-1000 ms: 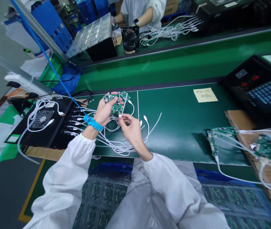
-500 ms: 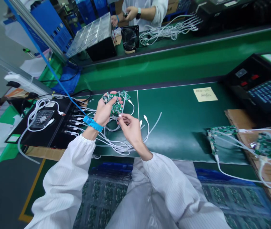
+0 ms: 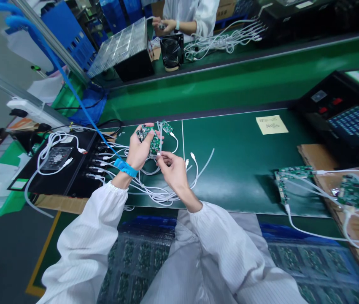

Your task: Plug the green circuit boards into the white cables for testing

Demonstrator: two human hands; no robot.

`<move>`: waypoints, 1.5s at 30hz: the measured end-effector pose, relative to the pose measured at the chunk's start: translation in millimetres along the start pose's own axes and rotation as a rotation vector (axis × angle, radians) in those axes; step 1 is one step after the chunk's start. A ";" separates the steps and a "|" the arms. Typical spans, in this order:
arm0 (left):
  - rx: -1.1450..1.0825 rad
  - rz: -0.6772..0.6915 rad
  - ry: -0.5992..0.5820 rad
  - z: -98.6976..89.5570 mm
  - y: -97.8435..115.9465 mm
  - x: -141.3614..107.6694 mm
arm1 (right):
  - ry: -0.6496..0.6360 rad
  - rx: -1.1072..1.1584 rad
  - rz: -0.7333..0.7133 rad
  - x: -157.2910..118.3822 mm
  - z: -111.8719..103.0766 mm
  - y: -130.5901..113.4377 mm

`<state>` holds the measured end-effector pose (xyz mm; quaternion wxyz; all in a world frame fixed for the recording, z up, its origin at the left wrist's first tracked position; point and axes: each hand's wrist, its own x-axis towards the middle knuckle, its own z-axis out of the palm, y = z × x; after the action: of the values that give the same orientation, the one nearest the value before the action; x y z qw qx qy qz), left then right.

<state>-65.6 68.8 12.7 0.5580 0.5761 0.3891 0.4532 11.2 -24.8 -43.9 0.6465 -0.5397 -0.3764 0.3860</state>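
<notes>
My left hand (image 3: 139, 148), with a blue strap round its wrist, grips a green circuit board (image 3: 154, 143) just left of the dividing line on the mat. My right hand (image 3: 173, 168) pinches a white cable plug (image 3: 158, 155) at the board's lower edge; whether the plug is seated cannot be made out. A smaller circuit board (image 3: 167, 126) with a white cable lies just beyond the held board. Under and beside my hands runs a bundle of white cables (image 3: 157, 195), with two loose plugs to the right.
A black box (image 3: 71, 169) with cable ports is at left. Wired boards (image 3: 295, 173), a yellow note (image 3: 271, 125) and a black tester (image 3: 350, 114) are at right. Across the bench, a person's hands (image 3: 166, 26) work near a fan (image 3: 172, 51).
My left hand and the held board have shifted slightly right. The blue strap cord hangs in a different curve. The other person's hands have moved.
</notes>
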 end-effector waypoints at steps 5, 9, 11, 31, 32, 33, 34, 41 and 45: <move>-0.012 -0.025 0.011 1.6 0.6 -1.2 | -0.008 -0.016 -0.010 -0.5 -0.2 -2.0; 0.001 -0.065 -0.026 0.8 6.2 -0.5 | -0.011 -0.020 -0.012 2.6 -1.2 -5.1; -0.009 -0.069 -0.049 -2.0 10.9 2.0 | -0.016 0.004 -0.025 4.8 -0.7 -8.1; 0.370 0.179 -0.048 -22.0 18.4 7.7 | -0.036 0.152 -0.015 1.2 -3.6 -2.6; 0.387 0.190 -0.059 -22.7 18.1 8.3 | -0.033 0.159 -0.014 1.3 -3.6 -1.7; 0.403 0.196 -0.070 -23.2 17.8 9.0 | -0.030 0.163 -0.013 1.4 -3.5 -0.5; 0.421 0.197 -0.079 -23.4 17.6 9.4 | -0.025 0.164 -0.013 1.6 -3.2 0.9; 0.424 0.240 -0.090 -17.9 20.3 6.8 | 0.022 0.123 0.022 1.5 -0.8 7.9; 0.497 0.277 -0.088 -16.2 21.9 5.2 | 0.023 0.108 -0.008 0.4 -0.4 8.0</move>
<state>-80.8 76.8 34.4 0.3490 0.7620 0.3810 0.3904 10.9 -23.6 -51.8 0.6807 -0.5068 -0.3495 0.3971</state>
